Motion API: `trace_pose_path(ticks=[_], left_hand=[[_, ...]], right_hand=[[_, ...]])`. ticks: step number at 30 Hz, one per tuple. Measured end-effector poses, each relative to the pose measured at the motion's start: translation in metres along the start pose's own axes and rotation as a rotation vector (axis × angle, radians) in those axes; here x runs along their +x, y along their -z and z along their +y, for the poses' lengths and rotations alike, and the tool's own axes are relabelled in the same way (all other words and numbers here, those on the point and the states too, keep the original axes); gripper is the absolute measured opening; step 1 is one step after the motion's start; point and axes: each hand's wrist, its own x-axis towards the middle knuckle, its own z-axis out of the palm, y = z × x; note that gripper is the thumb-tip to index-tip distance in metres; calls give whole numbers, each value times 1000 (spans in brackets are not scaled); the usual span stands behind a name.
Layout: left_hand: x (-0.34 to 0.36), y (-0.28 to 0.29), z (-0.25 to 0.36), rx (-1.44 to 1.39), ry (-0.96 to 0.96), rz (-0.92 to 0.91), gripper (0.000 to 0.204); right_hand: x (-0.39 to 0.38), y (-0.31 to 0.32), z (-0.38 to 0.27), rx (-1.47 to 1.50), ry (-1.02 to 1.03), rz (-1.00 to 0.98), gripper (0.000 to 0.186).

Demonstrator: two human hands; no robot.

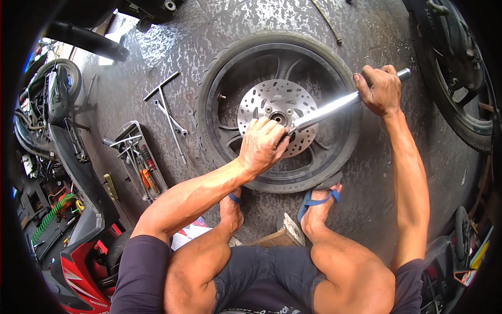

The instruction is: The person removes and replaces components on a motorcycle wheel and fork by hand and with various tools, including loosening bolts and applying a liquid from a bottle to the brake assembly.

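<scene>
A motorcycle wheel (206, 104) lies flat on the floor between my feet, its silver drilled brake disc (256, 98) facing up. Across the disc and the tyre's right side slants a long, shiny metal tube (330, 111). My right hand (380, 90) wraps round the tube near its outer end, which pokes out beyond the fist. Over the disc, beside the hub, my left hand (262, 141) is closed round the tube's inner end. What that end fits onto is hidden under the fingers.
Left of the wheel lie a T-handle wrench (166, 107) and a combination wrench (178, 124). A tray (161, 175) holds screwdrivers and other tools. Motorcycle parts line the left, with a red fairing (78, 269). Another wheel (460, 123) stands at right. A thin rod (329, 23) lies beyond.
</scene>
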Motion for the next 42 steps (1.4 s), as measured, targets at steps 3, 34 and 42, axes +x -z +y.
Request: trace_pose_path(ticks=[3, 34, 42], left_hand=[[-1, -3, 2, 23, 22, 5, 16], [-3, -5, 3, 68, 2, 18, 17], [2, 2, -1, 76, -70, -77, 21]], right_hand=[[2, 2, 0, -4, 18, 16, 35], [90, 4, -33, 6, 335, 11, 27], [27, 3, -17, -52, 58, -80, 29]])
